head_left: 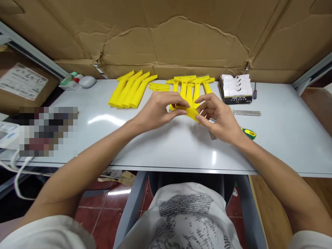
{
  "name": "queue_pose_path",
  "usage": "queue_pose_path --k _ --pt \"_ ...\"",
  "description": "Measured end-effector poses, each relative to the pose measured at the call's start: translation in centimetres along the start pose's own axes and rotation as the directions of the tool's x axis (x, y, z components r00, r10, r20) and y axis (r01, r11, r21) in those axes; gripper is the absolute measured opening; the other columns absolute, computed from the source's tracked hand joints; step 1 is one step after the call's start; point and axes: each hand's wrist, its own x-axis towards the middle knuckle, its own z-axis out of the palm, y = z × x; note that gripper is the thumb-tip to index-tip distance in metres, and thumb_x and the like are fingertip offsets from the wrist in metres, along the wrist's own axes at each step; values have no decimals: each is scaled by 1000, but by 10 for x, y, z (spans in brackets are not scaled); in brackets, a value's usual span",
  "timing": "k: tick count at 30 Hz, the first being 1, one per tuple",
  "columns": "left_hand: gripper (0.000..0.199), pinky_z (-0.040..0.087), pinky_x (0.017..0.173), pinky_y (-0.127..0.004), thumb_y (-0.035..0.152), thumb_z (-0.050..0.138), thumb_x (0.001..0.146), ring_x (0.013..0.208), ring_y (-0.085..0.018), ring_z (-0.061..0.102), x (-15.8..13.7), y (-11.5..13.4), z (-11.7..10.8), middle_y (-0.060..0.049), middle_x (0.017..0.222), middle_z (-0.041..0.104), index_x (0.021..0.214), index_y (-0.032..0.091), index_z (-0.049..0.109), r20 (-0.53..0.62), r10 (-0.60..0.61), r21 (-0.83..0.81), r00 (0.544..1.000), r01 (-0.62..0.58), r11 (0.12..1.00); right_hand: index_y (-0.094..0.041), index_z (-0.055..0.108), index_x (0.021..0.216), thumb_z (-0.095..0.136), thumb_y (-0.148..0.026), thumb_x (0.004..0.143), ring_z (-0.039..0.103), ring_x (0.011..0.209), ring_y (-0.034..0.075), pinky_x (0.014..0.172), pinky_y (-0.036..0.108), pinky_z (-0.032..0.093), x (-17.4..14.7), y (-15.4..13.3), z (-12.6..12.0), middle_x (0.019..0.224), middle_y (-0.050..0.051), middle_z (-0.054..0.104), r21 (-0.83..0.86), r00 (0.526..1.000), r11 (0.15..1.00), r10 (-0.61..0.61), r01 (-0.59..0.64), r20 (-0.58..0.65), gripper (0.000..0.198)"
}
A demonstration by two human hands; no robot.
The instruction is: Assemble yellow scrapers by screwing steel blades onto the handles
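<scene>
Between both hands, just above the table, is a small flat yellow plastic piece [192, 114]. My left hand [162, 108] pinches its left end between thumb and fingers. My right hand [220, 117] has its thumb and fingertips closed on the right end. Behind them lie several yellow scrapers [184, 84] with wide T-shaped heads, their lower ends partly hidden by my hands. Thin curved yellow pieces [158, 86] rest to their left. Farther left is a row of yellow handles [132, 90]. A screwdriver with a green and yellow handle [249, 133] lies partly hidden behind my right wrist.
A black and white box of packets [236, 90] stands at the back right, beside a small screwdriver [255, 94]. A flat metal strip [247, 112] lies before it. At the left are a white mouse [87, 81], a small clear container [69, 82] and a cardboard box [26, 81].
</scene>
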Motion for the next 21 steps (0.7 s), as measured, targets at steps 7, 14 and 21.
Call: queue_pose_path --k 7,14,21 --pt "50 60 89 -39 75 83 97 91 -17 68 -8 -56 -42 -2 100 82 99 25 81 -233 -143 -22 962 142 990 -21 67 117 64 -23 94 68 72 13 68 28 56 0 -5 3 95 1 76 -62 1000 998 -9 8 -21 23" --pt "72 49 79 -33 87 90 86 86 -9 56 -21 -112 -63 5 93 75 101 17 76 -518 -200 -6 832 230 973 -18 75 98 60 -15 95 63 65 10 65 27 52 -2 -2 7 91 2 78 -164 990 976 -142 140 4 15" --pt "36 52 88 -32 43 91 91 92 -7 61 -22 -109 -58 7 103 76 102 15 72 -440 -166 32 883 200 979 -20 73 96 59 -12 92 63 68 12 67 29 53 -3 1 7 96 3 80 -186 987 970 -150 158 57 16"
